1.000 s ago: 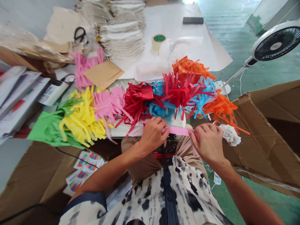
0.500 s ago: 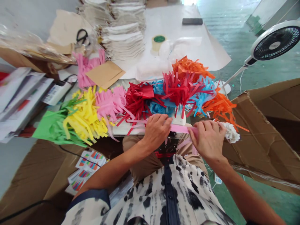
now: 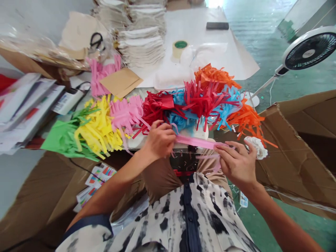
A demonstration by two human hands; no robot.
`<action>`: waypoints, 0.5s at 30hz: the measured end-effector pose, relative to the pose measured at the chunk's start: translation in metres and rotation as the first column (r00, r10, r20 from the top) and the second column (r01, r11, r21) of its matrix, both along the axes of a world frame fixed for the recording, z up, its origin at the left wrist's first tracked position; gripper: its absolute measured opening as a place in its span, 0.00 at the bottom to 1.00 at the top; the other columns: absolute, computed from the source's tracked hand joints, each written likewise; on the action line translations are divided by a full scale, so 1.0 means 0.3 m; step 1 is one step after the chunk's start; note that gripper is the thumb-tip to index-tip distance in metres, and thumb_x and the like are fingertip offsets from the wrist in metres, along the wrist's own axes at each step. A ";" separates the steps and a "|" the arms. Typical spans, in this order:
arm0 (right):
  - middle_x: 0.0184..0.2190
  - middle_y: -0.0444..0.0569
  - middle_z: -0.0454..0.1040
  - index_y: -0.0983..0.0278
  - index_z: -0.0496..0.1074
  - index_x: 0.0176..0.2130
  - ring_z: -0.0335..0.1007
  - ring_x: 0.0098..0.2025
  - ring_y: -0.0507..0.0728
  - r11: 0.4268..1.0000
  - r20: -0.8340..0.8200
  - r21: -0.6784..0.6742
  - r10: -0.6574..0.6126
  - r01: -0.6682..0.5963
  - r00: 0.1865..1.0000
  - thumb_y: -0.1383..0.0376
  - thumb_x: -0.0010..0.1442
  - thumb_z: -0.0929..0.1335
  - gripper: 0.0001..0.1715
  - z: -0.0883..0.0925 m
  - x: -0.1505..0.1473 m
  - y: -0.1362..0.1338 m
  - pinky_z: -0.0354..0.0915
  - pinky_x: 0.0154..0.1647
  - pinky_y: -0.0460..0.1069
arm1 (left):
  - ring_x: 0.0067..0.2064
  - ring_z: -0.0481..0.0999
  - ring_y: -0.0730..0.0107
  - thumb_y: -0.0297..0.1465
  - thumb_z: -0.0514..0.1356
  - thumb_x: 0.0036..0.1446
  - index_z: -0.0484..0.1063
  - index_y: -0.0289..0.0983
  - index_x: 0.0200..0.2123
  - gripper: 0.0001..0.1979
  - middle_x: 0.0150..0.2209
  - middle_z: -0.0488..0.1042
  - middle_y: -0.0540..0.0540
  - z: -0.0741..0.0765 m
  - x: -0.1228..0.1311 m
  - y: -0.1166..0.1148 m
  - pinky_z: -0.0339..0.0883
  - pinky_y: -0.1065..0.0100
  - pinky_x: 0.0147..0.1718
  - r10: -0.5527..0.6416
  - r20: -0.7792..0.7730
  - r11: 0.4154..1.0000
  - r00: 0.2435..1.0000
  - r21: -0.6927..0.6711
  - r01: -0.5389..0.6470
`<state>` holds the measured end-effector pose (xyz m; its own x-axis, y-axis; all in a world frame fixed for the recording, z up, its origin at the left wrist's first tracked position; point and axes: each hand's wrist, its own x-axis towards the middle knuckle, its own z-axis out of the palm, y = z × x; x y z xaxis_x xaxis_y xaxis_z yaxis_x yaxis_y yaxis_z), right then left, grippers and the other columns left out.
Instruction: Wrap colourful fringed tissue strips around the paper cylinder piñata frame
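Bench, white-covered: near edge crowded with fringed paper, which a forearm could sweep off.

Cardboard box, brown: at right; loose pieces pushed past that end might drop in or around it.

Fan, on stand: beyond the orange fringe; running or not, cannot tell. A draught might shift light paper.

Green fringe: overhanging the near edge; its own weight, or a snag, could draw it down.

Red fringe: just beyond the hands; its loose ends could tangle with held work.

Left hand: fingers closed on the left end of the pink strip.

Right hand: thumb and fingers pinching the right end.

Pink strip: stretched between both hands, above the lap; looks thin, could tear under uneven pull, or twist should either pinch slacken.
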<state>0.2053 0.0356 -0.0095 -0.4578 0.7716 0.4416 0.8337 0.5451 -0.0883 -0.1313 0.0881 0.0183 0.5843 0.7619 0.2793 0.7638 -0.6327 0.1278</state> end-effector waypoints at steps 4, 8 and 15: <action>0.48 0.41 0.86 0.56 0.81 0.43 0.72 0.60 0.69 0.997 0.006 -0.067 -0.022 0.023 1.000 0.65 0.63 0.71 0.09 0.034 -0.035 0.017 0.46 0.71 0.72 | 0.50 0.75 0.49 0.27 0.64 0.57 0.79 0.40 0.28 0.06 0.38 0.83 0.44 0.083 0.038 -0.021 0.58 0.36 0.59 0.183 -0.003 0.981 0.983 0.069 -0.182; 0.44 0.43 0.86 0.58 0.80 0.39 0.72 0.60 0.70 0.994 0.019 -0.102 -0.031 0.032 0.999 0.59 0.67 0.71 0.07 0.072 -0.062 0.026 0.45 0.72 0.72 | 0.53 0.75 0.53 0.28 0.61 0.65 0.81 0.40 0.41 0.07 0.48 0.82 0.42 0.063 0.175 -0.048 0.64 0.45 0.56 -0.068 0.017 0.996 0.998 0.057 0.067; 0.44 0.46 0.86 0.60 0.81 0.45 0.73 0.56 0.67 0.999 0.063 -0.013 -0.045 0.046 0.997 0.59 0.69 0.71 0.10 0.058 -0.091 0.035 0.47 0.71 0.71 | 0.46 0.76 0.58 0.24 0.58 0.70 0.78 0.34 0.45 0.08 0.45 0.80 0.40 -0.092 0.252 -0.009 0.73 0.59 0.45 -0.235 -0.018 0.972 0.972 0.007 0.236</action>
